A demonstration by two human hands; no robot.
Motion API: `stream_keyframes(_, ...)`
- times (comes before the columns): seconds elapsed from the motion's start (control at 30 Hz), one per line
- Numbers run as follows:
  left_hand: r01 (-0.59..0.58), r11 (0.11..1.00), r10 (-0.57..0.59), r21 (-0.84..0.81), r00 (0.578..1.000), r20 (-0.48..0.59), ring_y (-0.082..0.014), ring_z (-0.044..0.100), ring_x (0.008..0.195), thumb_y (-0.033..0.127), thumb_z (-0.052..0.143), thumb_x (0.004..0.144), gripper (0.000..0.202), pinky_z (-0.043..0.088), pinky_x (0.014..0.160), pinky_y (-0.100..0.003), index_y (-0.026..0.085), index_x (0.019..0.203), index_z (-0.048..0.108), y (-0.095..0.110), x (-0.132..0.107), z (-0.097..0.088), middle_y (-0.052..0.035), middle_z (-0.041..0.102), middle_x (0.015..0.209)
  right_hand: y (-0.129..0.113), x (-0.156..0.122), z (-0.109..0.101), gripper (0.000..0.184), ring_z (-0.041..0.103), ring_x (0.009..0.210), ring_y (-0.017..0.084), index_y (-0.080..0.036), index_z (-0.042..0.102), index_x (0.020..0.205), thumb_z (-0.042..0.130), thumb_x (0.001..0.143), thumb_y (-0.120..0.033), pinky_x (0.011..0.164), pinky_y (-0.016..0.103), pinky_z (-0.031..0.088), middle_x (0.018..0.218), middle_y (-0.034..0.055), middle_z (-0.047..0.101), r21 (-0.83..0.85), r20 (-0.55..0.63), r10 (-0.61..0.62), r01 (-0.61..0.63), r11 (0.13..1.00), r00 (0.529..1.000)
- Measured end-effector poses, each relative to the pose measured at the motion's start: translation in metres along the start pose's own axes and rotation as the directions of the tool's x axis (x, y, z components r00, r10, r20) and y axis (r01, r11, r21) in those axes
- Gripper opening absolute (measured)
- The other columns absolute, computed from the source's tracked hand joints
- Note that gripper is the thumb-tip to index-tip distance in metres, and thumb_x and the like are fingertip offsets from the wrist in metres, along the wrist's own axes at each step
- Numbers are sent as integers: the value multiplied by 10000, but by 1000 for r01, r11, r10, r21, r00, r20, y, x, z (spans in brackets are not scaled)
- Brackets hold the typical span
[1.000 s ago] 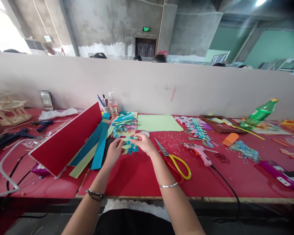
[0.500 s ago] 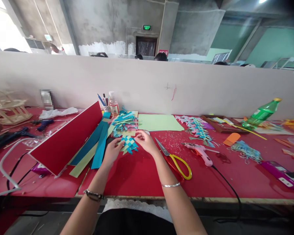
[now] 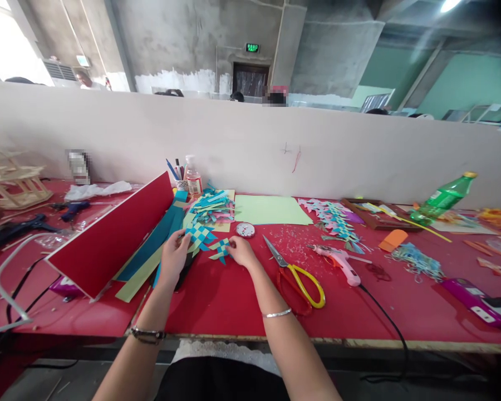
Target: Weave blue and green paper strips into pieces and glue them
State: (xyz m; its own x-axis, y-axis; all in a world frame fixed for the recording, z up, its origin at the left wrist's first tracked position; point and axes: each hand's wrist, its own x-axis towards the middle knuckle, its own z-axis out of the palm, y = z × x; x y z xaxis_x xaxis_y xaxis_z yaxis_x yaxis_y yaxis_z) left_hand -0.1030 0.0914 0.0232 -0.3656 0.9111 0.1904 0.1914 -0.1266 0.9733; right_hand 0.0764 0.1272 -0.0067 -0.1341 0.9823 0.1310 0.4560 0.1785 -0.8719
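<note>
Left hand (image 3: pixel 175 252) pinches larger woven paper piece (image 3: pixel 200 236), right hand (image 3: pixel 242 252) pinches smaller woven piece (image 3: pixel 220 250) just beside it — both over red table (image 3: pixel 221 309), near scissors (image 3: pixel 281 259). Uneven tug could loosen either weave — creases too, if squeezed.

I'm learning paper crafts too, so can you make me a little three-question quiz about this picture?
1. What does the left hand hold?
a) a pen
b) a woven paper piece
c) a spoon

2. Which tool lies between the right hand and the pink glue gun?

3. True or false: the bottle on the far right is green.

Key:
1. b
2. The scissors
3. True
</note>
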Motion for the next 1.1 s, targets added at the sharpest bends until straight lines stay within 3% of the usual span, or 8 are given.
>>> stream_keyframes(0.1,-78,988,75,135,997,28,-189,589,795,416,505,697,408,452,641,-257,172,1023,520,-12,9,2,-64,622,881,0,1,-9,200,533,695,120,-189,553,768,476,740,-371,621,228,388,751,4,589,177,-2,-59,59,983,998)
stream_keyframes(0.23,-24,995,9,94,988,155,-204,576,824,401,515,670,412,453,660,-281,167,1008,528,-19,21,13,-67,611,894,-5,0,-8,345,489,584,102,-195,551,775,432,723,-515,540,214,380,648,-19,539,319,-45,-89,98,943,995)
stream_keyframes(0.43,32,999,-33,8,954,298,-174,593,765,431,515,649,405,471,668,-276,157,941,572,-23,16,36,-45,631,832,-8,3,11,258,484,760,139,-191,535,697,514,677,-447,709,244,384,737,0,533,336,-244,-73,154,929,967)
stream_keyframes(0.57,42,999,-38,-4,946,323,-177,588,796,438,496,662,389,466,663,-263,157,916,586,-23,10,40,-60,629,873,-8,1,16,200,466,782,150,-195,494,663,512,687,-393,763,263,363,741,6,510,273,-323,-73,166,948,944)
stream_keyframes(0.67,7,1000,-9,8,944,331,-178,577,812,444,510,663,365,452,654,-239,170,886,601,-20,6,41,-57,628,896,-10,-2,18,191,479,730,143,-200,478,698,481,717,-390,717,256,377,712,-2,503,244,-317,-85,167,955,945)
stream_keyframes(0.83,-85,994,57,65,935,351,-160,549,649,414,613,585,326,412,578,-219,167,798,617,-18,3,41,-12,624,708,-9,-3,19,240,525,789,155,-195,491,869,500,708,-374,708,259,404,821,29,559,249,-272,-60,131,960,960)
stream_keyframes(0.97,-136,987,99,87,935,342,-160,543,661,431,547,645,312,400,597,-221,163,792,604,-19,4,39,-15,616,720,-8,0,14,204,556,782,155,-188,553,822,512,695,-342,690,256,429,828,33,605,272,-174,-67,114,956,982)
stream_keyframes(1.1,-160,982,122,100,944,307,-159,550,646,455,474,698,334,399,595,-222,166,824,582,-16,1,36,-23,608,717,-12,2,0,178,563,747,152,-181,578,753,509,697,-335,673,248,437,768,23,615,273,-171,-90,135,952,981)
